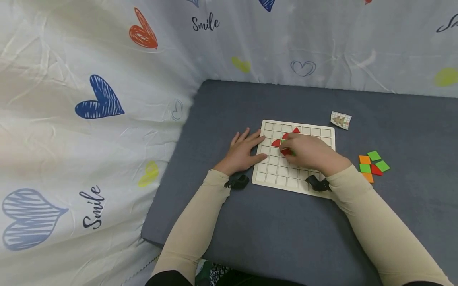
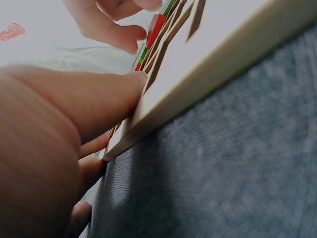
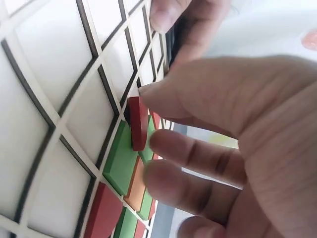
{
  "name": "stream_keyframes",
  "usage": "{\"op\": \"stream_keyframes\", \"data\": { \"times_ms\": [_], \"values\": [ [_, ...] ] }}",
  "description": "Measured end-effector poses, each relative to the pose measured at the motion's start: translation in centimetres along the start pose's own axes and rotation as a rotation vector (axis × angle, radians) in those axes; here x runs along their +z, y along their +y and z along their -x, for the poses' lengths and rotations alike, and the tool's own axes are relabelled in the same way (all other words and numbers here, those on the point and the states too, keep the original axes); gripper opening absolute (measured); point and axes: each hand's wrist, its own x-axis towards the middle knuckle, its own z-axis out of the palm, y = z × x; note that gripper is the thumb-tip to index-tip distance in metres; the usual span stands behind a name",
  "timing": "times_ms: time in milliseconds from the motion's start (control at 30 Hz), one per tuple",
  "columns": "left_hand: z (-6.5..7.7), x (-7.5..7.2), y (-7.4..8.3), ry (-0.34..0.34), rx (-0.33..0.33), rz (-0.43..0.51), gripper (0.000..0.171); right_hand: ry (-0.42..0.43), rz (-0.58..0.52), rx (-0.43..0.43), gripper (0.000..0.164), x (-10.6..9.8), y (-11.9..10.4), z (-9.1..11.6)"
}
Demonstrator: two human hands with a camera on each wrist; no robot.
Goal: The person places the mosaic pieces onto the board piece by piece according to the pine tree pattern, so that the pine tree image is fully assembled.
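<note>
A pale grid board (image 1: 275,174) lies on the dark grey table. My left hand (image 1: 242,154) rests on its left edge with fingers spread, the thumb (image 2: 114,91) lying over the rim. Above the grid, my right hand (image 1: 311,153) pinches a small red tile (image 3: 138,124) between thumb and forefinger; the tile is tilted beside a green tile (image 3: 121,163). An orange tile (image 3: 135,183) and another red tile (image 3: 104,213) sit in nearby cells. In the head view a red rounded tile (image 1: 276,143) and a red triangle (image 1: 296,130) show past the right hand, which hides other tiles.
Right of the board lie several loose tiles, among them a green one (image 1: 374,155), an orange one (image 1: 364,159) and a red one (image 1: 376,170). A small printed card (image 1: 341,120) lies behind them. A printed curtain (image 1: 214,51) borders the table's back and left.
</note>
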Motion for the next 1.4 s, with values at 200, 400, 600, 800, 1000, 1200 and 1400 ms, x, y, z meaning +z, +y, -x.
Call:
{"op": "stream_keyframes", "data": {
  "times_ms": [200,400,600,800,1000,1200,1400],
  "values": [
    [0.1,0.0,-0.1,0.0,0.001,0.006,0.07,0.041,0.003,0.018,0.013,0.4,-0.1,0.1],
    [0.0,0.0,-0.1,0.001,0.008,0.009,0.071,0.042,-0.029,0.044,0.013,0.6,-0.2,0.2],
    [0.0,0.0,-0.1,-0.002,0.005,-0.001,0.07,0.041,-0.044,0.032,0.014,0.7,-0.1,0.1],
    [0.0,0.0,-0.1,-0.002,0.01,-0.004,0.07,0.03,-0.047,0.01,0.024,0.7,0.0,-0.1],
    [0.1,-0.1,-0.1,0.004,0.02,-0.001,0.07,0.028,-0.07,-0.012,0.024,0.7,0.1,0.0],
    [0.2,-0.1,-0.1,0.001,0.023,0.006,0.07,0.035,-0.086,-0.005,0.021,0.9,0.1,0.3],
    [0.1,0.0,-0.1,0.007,0.02,0.009,0.07,0.053,-0.085,0.0,0.021,1.1,0.3,0.7]
  ]
}}
